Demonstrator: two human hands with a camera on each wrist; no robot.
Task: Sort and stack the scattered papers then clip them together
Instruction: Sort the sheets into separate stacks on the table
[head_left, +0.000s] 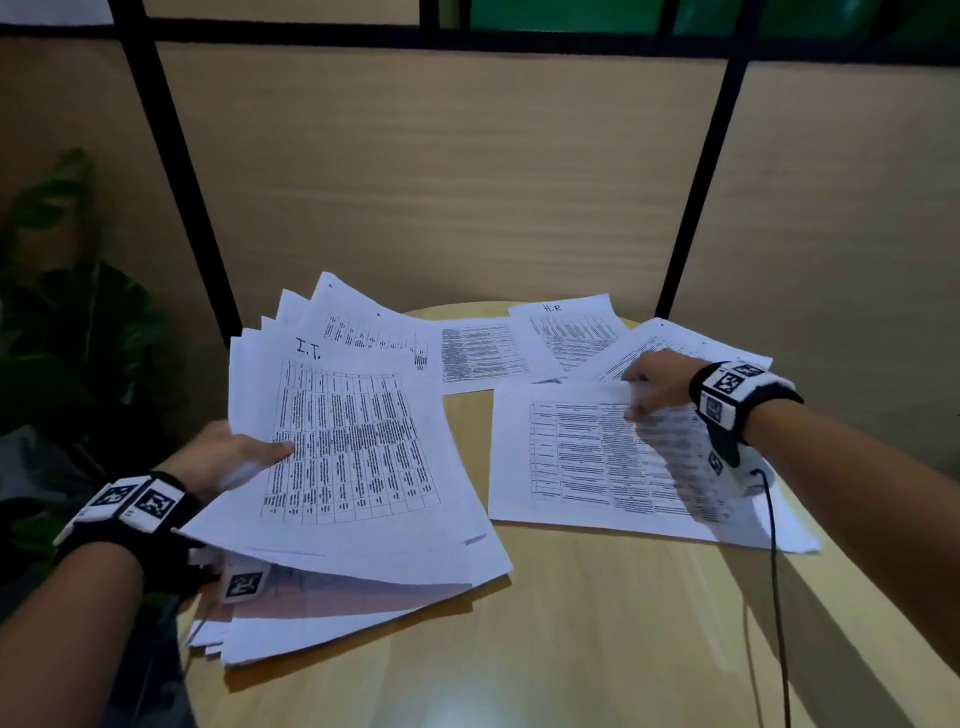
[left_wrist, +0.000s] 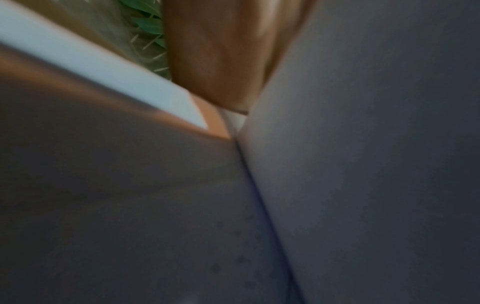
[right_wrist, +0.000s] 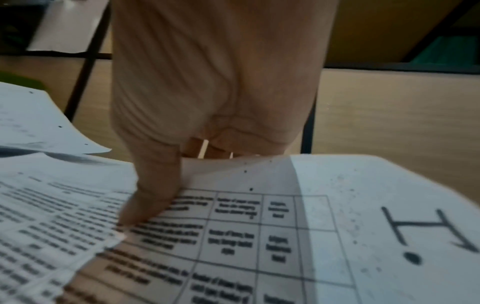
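My left hand (head_left: 244, 454) grips a fanned stack of printed sheets (head_left: 358, 436) headed "I.T.", thumb on top and fingers hidden beneath; the stack is tilted up over the table's left edge. The left wrist view is dark, filled by paper undersides (left_wrist: 363, 164) with one finger (left_wrist: 215, 55) against them. My right hand (head_left: 641, 395) pinches the far edge of a table-printed sheet (head_left: 587, 457) lying on the right. In the right wrist view the thumb (right_wrist: 153, 195) presses on this sheet (right_wrist: 259, 226), marked "I.", with the fingers curled behind its edge.
More sheets lie at the back of the round wooden table (head_left: 571, 649): one headed "H.R" (head_left: 566, 327) and a text page (head_left: 478, 353). A black cable (head_left: 774, 571) hangs from my right wrist. A plant (head_left: 62, 312) stands left; a wooden partition (head_left: 441, 182) rises behind.
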